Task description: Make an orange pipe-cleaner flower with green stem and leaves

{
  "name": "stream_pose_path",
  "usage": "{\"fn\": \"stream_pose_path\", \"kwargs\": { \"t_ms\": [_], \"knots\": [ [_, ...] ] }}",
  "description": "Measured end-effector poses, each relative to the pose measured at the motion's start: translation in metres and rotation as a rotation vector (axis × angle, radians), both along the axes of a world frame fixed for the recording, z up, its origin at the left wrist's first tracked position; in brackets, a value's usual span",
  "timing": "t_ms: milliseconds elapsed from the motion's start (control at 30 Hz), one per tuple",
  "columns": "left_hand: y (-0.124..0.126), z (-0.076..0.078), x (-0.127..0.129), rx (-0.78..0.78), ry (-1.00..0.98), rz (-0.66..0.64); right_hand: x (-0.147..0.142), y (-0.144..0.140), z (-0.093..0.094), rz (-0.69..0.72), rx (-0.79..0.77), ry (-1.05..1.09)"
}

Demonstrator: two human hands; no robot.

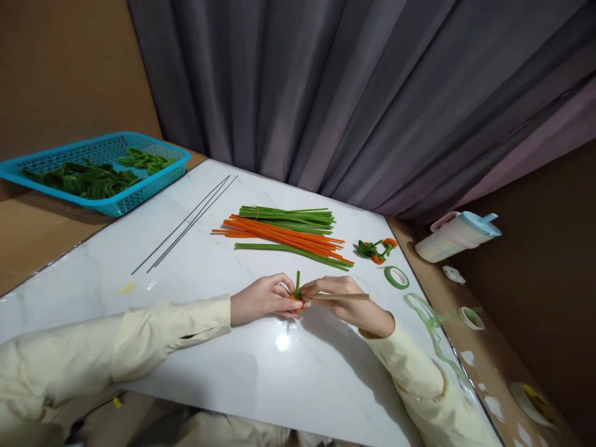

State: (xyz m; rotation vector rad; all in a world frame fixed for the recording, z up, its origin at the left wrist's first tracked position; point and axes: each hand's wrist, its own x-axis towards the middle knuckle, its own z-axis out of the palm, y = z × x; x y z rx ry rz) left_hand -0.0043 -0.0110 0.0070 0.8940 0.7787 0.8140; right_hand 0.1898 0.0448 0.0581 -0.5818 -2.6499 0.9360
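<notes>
Where the two cream sleeves meet over the white desk point(261, 372), the left hand point(263, 299) and right hand point(342, 298) pinch closed on a small green-and-orange pipe-cleaner piece point(298, 292); the right also grips a wooden stick point(347, 297). Beyond lie orange and green pipe cleaners point(288, 234), thin wires point(186, 225), then a blue basket point(100, 174).

Craft worktable: pipe cleaners point(288, 233), floral tape point(396, 277), curtain point(354, 93).
</notes>
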Motion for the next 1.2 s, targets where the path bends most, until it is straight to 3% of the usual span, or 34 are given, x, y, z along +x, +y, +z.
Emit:
{"fn": "stream_pose_path", "kwargs": {
  "t_ms": [433,533,667,733,900,1200],
  "knots": [
    [-0.001,-0.003,-0.002,0.202,0.138,0.004,-0.007,-0.019,-0.018,-0.093,0.342,0.122],
    [-0.001,-0.003,-0.002,0.226,0.166,0.022,-0.007,-0.021,-0.020,-0.152,0.285,0.153],
    [-0.001,-0.004,-0.002,0.235,0.192,0.046,0.000,-0.021,-0.013,-0.169,0.011,0.116],
    [-0.002,-0.004,-0.002,0.249,0.215,0.050,0.005,-0.021,-0.009,-0.148,-0.044,0.081],
    [-0.003,-0.002,-0.003,0.293,0.269,0.038,0.011,-0.024,-0.004,-0.060,0.011,-0.009],
    [-0.010,0.001,-0.003,0.552,0.428,0.044,0.004,-0.035,-0.018,-0.130,0.136,0.028]
  ]
}}
